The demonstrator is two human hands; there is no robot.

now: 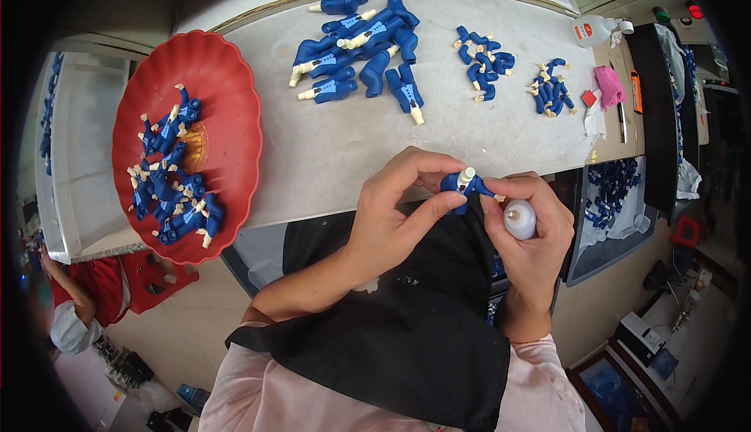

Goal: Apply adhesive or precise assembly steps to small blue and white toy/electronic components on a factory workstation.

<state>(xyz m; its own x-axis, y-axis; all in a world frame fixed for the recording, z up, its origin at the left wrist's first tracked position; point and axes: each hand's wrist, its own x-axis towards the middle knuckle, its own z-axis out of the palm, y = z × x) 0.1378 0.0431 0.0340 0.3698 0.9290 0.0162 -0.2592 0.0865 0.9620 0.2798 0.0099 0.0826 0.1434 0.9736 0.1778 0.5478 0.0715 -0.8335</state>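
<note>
Between the thumb and fingers of my left hand (399,205) is a blue doll body (454,182), its cream neck peg pointing up. My right hand (537,232) pinches a small blue doll arm (486,189) against the body's shoulder; whether the two are joined I cannot tell. Tucked in the same right hand is a white squeeze bottle (519,219) with its nozzle up. Farther off on the table lie a pile of armless doll bodies (368,41) and two small heaps of loose arms (486,63), (552,88).
A red scalloped tray (242,127) at the left holds several bodies with arms. On the far right are another white bottle (594,31), a pink cloth (609,88) and an orange cutter (636,92). A bin of blue parts (614,189) sits below the right edge. A co-worker's arm (74,291) shows lower left.
</note>
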